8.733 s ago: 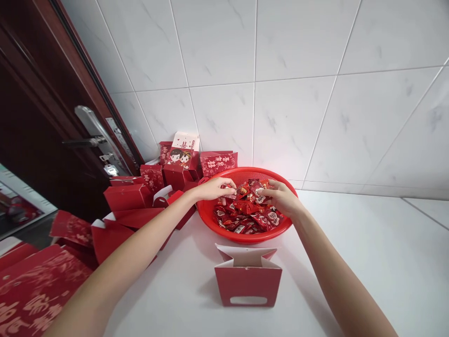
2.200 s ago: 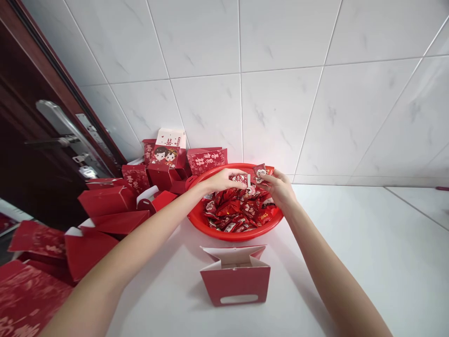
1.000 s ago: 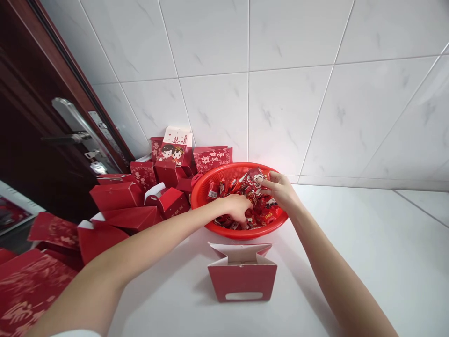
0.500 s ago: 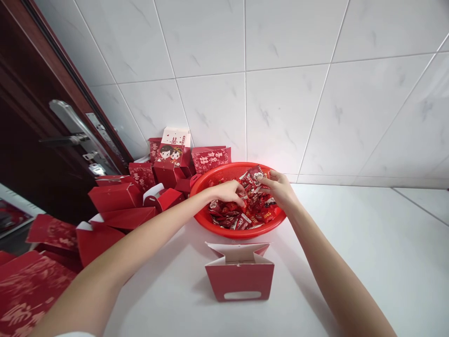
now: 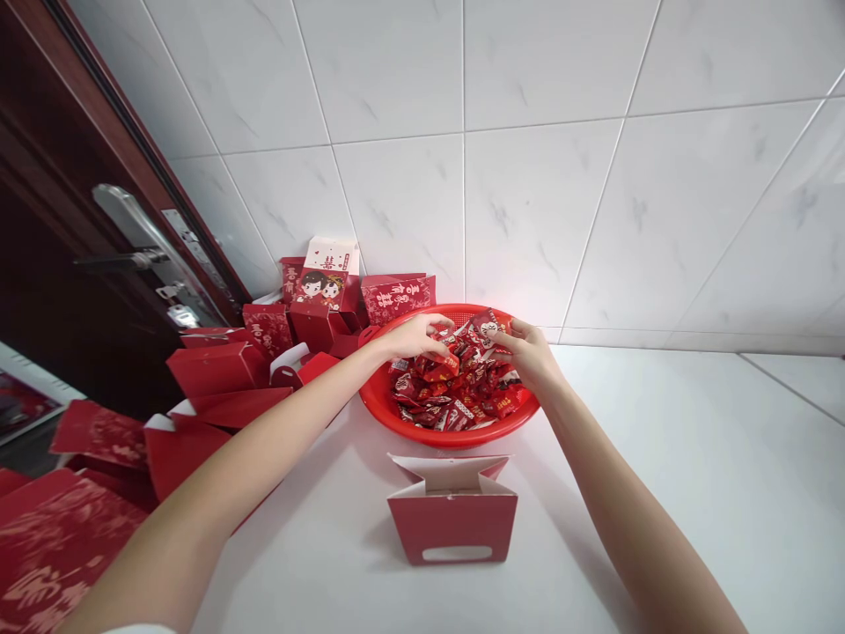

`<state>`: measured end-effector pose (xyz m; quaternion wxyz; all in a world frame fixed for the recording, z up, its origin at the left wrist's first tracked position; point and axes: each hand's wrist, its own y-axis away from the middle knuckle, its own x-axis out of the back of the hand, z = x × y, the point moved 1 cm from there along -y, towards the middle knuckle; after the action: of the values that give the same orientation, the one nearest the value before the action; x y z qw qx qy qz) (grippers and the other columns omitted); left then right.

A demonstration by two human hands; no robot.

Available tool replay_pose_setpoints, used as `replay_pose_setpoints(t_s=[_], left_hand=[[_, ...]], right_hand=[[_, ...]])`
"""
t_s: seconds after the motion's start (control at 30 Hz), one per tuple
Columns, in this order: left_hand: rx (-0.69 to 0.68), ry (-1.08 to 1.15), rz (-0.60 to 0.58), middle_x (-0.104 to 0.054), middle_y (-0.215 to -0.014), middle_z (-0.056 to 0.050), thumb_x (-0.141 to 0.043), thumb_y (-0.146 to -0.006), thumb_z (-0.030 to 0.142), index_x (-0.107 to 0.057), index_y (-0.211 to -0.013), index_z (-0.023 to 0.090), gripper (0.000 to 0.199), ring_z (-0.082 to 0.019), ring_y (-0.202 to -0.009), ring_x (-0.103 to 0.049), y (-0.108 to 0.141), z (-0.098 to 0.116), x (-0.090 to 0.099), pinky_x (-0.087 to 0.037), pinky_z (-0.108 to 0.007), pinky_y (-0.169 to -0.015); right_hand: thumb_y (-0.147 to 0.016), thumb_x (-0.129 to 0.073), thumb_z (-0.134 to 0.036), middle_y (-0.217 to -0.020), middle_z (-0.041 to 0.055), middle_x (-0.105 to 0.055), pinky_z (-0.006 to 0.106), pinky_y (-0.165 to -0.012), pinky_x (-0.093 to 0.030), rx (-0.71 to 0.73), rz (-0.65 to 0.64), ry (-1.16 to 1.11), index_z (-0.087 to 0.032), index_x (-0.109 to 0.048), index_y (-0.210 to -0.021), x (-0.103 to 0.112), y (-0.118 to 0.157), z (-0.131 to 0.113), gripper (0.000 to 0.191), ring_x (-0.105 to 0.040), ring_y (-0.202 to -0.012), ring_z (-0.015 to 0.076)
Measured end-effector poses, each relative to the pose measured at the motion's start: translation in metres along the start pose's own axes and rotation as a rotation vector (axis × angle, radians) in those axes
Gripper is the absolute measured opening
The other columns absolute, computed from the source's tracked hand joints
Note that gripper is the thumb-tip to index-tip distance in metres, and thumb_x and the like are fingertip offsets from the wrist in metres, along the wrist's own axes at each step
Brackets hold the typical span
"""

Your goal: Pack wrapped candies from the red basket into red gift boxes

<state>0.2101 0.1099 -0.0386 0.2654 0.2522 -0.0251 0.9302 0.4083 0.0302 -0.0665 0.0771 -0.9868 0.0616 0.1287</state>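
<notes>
In front of me sits a red plastic basket [image 5: 455,437] holding many small red and dark-red candy packets [image 5: 455,414]. My left hand [image 5: 417,336] is over its left half, fingers curled, with a bright red packet [image 5: 451,363] at the thumb tip. At the basket's right side, my right hand [image 5: 533,354] has its thumb and fingers closed at a dark-red packet with a white label [image 5: 487,328]. Nearer to me stands an open red paper box [image 5: 452,526], with white inside, side folds pushed inward and an oval cut-out in its front.
Many red gift boxes [image 5: 221,370] are piled at the left, some with printed characters and one with a cartoon couple. Behind them is a dark door with a metal handle [image 5: 142,238]. A white tiled wall [image 5: 528,176] rises behind the white table [image 5: 693,467].
My left hand has lifted up and to the left from the middle of the packets, a red packet shifting with it. My right hand has hardly moved.
</notes>
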Motion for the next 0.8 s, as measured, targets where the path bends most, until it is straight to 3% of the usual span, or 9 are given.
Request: replay_pose_setpoints(t_s=[0.1,0.2,0.43,0.63,0.8], left_hand=[[-0.009,-0.107,0.059,-0.069,-0.084,-0.002,-0.074,-0.062,0.010,-0.059,-0.133,0.015,0.072,-0.014,-0.065,-0.062,0.000,0.002,0.003,-0.049,-0.028,-0.063],[-0.035,-0.165,0.082,-0.073,-0.090,-0.005,-0.068,-0.069,0.010,-0.057,-0.135,0.015,0.067,-0.015,-0.068,-0.064,0.002,0.006,0.006,-0.047,-0.027,-0.063],[-0.138,0.125,0.064,-0.076,-0.091,-0.008,-0.076,-0.073,0.015,-0.063,-0.121,0.013,0.050,-0.017,-0.082,-0.070,0.014,0.012,0.003,-0.053,-0.032,-0.082],[-0.304,0.287,0.231,-0.076,-0.092,-0.007,-0.086,-0.065,0.027,-0.068,-0.108,0.014,0.048,-0.021,-0.086,-0.072,0.018,0.006,-0.002,-0.056,-0.038,-0.086],[-0.421,0.298,0.372,-0.076,-0.098,-0.008,-0.083,-0.065,0.028,-0.072,-0.096,0.015,0.035,-0.023,-0.096,-0.071,0.021,0.005,-0.011,-0.055,-0.039,-0.094]], right_hand=[[-0.063,-0.086,-0.032,-0.083,0.0029,-0.074,0.028,-0.065,-0.058,-0.006,0.001,-0.009,-0.020,-0.071,-0.078,0.000,0.001,-0.001,0.025,-0.069,-0.072,0.0172],[-0.063,-0.085,-0.033,-0.083,0.0030,-0.074,0.026,-0.064,-0.058,-0.009,0.005,-0.009,-0.020,-0.071,-0.079,-0.001,0.001,-0.001,0.025,-0.068,-0.071,0.0164],[-0.065,-0.086,-0.032,-0.081,0.0014,-0.072,0.026,-0.063,-0.057,0.003,0.013,-0.006,-0.020,-0.072,-0.080,0.000,0.000,0.000,0.024,-0.067,-0.069,0.0148],[-0.063,-0.089,-0.036,-0.085,0.0024,-0.072,0.026,-0.067,-0.057,-0.040,0.005,-0.020,-0.019,-0.069,-0.082,0.000,-0.001,-0.001,0.032,-0.068,-0.076,0.0159],[-0.059,-0.091,-0.037,-0.089,0.0038,-0.072,0.028,-0.068,-0.059,-0.065,-0.074,-0.060,-0.020,-0.071,-0.081,-0.006,0.006,-0.012,0.034,-0.068,-0.083,0.0182]])
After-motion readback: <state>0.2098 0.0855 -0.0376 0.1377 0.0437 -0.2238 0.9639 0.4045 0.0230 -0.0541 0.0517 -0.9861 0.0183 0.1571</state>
